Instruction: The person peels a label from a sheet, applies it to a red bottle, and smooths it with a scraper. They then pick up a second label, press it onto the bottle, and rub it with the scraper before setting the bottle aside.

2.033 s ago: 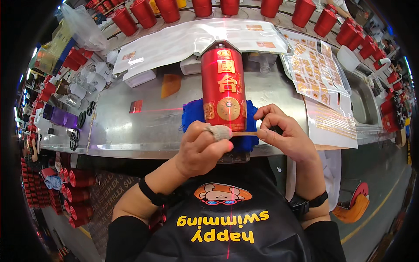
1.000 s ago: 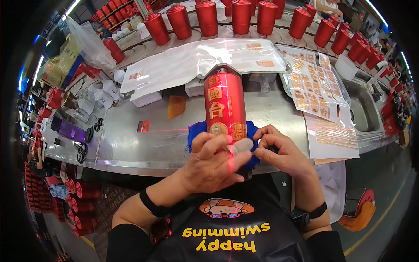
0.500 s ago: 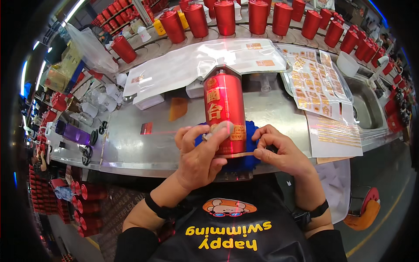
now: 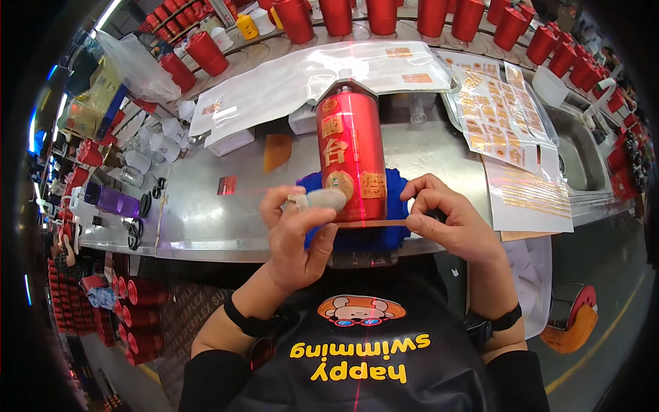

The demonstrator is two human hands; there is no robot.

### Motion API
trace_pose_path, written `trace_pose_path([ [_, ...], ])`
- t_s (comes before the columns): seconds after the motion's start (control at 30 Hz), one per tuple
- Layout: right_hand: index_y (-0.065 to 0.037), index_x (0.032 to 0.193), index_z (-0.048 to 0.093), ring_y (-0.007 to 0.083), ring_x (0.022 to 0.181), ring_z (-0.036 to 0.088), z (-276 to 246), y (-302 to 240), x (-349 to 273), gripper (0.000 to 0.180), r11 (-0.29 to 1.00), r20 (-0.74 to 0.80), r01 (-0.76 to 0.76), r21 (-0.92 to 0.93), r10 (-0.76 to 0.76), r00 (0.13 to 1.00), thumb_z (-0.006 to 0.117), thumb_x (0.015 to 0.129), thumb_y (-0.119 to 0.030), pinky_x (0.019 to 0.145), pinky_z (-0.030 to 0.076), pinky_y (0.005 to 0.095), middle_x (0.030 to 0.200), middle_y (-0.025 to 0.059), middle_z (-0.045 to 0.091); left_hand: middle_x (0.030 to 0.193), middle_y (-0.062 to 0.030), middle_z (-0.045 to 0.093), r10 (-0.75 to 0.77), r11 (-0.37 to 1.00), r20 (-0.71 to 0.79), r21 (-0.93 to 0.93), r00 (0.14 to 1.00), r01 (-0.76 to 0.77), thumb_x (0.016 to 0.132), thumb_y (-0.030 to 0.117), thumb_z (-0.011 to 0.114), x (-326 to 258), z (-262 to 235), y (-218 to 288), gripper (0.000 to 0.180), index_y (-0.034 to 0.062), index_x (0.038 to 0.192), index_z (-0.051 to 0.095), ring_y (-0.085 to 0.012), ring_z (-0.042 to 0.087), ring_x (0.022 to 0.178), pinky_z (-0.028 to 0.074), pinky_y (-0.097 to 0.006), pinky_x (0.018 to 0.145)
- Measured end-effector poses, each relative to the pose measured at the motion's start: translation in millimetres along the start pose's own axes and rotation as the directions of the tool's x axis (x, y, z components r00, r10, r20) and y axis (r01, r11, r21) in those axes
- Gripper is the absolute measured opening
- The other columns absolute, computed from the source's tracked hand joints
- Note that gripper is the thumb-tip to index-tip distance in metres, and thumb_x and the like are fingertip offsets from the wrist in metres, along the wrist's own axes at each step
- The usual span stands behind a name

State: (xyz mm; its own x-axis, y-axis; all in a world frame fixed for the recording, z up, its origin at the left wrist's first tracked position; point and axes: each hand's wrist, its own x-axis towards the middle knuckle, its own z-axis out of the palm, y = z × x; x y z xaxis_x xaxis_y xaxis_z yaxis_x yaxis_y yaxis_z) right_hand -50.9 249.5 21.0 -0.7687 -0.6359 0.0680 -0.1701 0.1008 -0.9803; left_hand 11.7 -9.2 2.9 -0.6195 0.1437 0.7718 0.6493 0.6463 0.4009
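A red bottle (image 4: 351, 144) with gold characters and a round gold seal lies on a blue cloth (image 4: 395, 233), its base toward me. Across that base runs a thin gold strip (image 4: 374, 223). My right hand (image 4: 449, 220) pinches the strip's right end between thumb and finger. At the left end, my left hand (image 4: 295, 237) has its fingers closed by the strip, the exact grip partly hidden. A grey-white finger cover (image 4: 326, 199) sits on my left index finger, close beside the bottle's seal.
A conveyor with several red bottles (image 4: 336, 17) curves along the back. Sheets of gold stickers (image 4: 498, 113) lie at the right by a sink (image 4: 583, 161). A white plastic-covered sheet (image 4: 274, 89) spans the table's far side. A purple bottle (image 4: 113, 199) is at the left.
The strip's left end has come away to the left of the bottle's base, as my left hand shifted left and its index finger moved off the bottle's front. The conveyor bottles have shifted.
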Motion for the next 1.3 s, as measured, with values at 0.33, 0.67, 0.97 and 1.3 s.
trace_pose_path([
  [0.33, -0.005, 0.078, 0.059, 0.0144, 0.092, 0.052, 0, 9, -1, 0.019, 0.999, -0.048, 0.026, -0.040, -0.028, 0.998, 0.068, 0.087, -0.020, 0.077, 0.042, 0.0267, 0.104, 0.0072, 0.053, 0.095, -0.0025, 0.062, 0.312, 0.938, 0.229, 0.082, 0.922, -0.338, 0.067, 0.003, 0.072, -2, 6, 3, 0.041, 0.0166, 0.103, 0.058, -0.0251, 0.046, 0.090, 0.041, -0.041, 0.074],
  [0.67, -0.004, 0.078, 0.056, 0.0087, 0.088, 0.047, -1, 11, 0, 0.019, 0.999, -0.015, 0.018, -0.033, -0.019, 1.000, 0.066, 0.088, -0.016, 0.074, 0.041, 0.0233, 0.109, 0.0059, 0.048, 0.085, 0.0008, 0.056, 0.423, 0.874, 0.293, 0.119, 0.858, -0.471, 0.067, 0.013, 0.069, 12, 19, 3, 0.032, 0.0192, 0.097, 0.060, -0.0211, 0.050, 0.082, 0.043, -0.033, 0.069],
  [0.97, -0.005, 0.077, 0.055, 0.0089, 0.087, 0.047, 0, 8, -1, 0.020, 1.000, -0.013, -0.012, -0.016, 0.012, 1.000, 0.067, 0.087, -0.017, 0.076, 0.040, 0.0240, 0.108, 0.0054, 0.049, 0.081, -0.0002, 0.056, 0.310, 0.945, 0.100, 0.075, 0.945, -0.318, 0.067, 0.006, 0.070, -6, 23, -4, 0.030, 0.0149, 0.094, 0.060, -0.0222, 0.051, 0.076, 0.045, -0.032, 0.064],
  [1.3, -0.005, 0.078, 0.056, 0.0107, 0.089, 0.046, 3, 2, -1, 0.021, 1.000, -0.010, 0.001, -0.017, -0.001, 1.000, 0.068, 0.087, -0.019, 0.078, 0.039, 0.0254, 0.108, 0.0069, 0.049, 0.087, -0.0012, 0.062, 0.339, 0.939, 0.093, 0.023, 0.936, -0.342, 0.068, 0.006, 0.071, -2, 24, -1, 0.027, 0.0130, 0.093, 0.062, -0.0208, 0.054, 0.076, 0.045, -0.032, 0.063],
])
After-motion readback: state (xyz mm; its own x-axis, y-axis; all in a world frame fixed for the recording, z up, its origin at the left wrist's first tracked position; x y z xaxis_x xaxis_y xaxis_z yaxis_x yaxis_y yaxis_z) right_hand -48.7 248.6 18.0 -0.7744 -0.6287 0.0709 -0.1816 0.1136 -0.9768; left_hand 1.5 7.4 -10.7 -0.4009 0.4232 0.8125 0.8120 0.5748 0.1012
